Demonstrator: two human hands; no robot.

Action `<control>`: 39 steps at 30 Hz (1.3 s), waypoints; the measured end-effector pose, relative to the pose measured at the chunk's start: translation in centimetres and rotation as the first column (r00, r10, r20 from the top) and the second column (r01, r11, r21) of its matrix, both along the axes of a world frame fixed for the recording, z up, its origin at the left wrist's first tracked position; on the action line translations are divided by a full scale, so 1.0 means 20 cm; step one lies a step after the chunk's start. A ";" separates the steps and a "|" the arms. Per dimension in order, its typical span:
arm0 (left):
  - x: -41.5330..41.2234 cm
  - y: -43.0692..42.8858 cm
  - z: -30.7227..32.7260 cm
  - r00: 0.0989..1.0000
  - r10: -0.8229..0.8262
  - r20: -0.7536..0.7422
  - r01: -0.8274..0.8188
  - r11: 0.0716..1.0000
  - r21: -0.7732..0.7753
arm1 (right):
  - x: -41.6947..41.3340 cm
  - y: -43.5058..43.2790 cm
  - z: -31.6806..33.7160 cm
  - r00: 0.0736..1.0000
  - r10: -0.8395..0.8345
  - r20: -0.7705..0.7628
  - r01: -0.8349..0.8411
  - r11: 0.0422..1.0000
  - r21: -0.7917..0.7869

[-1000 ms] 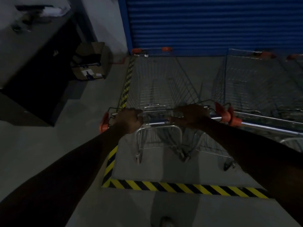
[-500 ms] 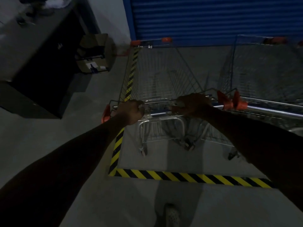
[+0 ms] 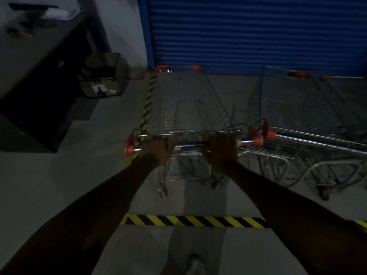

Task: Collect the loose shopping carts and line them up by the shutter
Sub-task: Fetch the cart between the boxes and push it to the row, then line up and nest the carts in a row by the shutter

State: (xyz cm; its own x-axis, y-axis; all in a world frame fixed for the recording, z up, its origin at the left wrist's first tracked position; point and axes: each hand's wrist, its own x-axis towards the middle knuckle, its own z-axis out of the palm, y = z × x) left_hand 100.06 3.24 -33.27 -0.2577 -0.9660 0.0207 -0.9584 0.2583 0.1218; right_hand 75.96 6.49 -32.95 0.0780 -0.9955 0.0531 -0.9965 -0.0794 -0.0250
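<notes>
Cart (image 3: 178, 100) barely shifted, left hand (image 3: 156, 151) and right hand (image 3: 220, 149) still gripping its handle (image 3: 187, 146).

Blue ribbed shutter (image 3: 248, 32), silver wire cart (image 3: 188, 108) with orange caps, yellow-black striped floor tape (image 3: 194, 221)
</notes>
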 end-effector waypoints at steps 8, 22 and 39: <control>0.11 0.34 0.21 0.835 -0.246 -0.492 0.219 0.969 -0.112 | 0.25 0.48 0.23 0.923 -0.056 0.381 0.048 0.998 0.031; -0.17 1.06 0.86 0.379 -0.648 -0.661 0.369 0.760 -0.534 | 0.26 1.44 0.73 0.548 0.025 0.836 0.496 0.795 -0.350; -1.51 1.73 1.26 0.040 -0.788 -0.614 0.639 0.493 -0.591 | -0.76 2.37 1.12 0.521 0.012 0.854 0.754 0.462 -0.467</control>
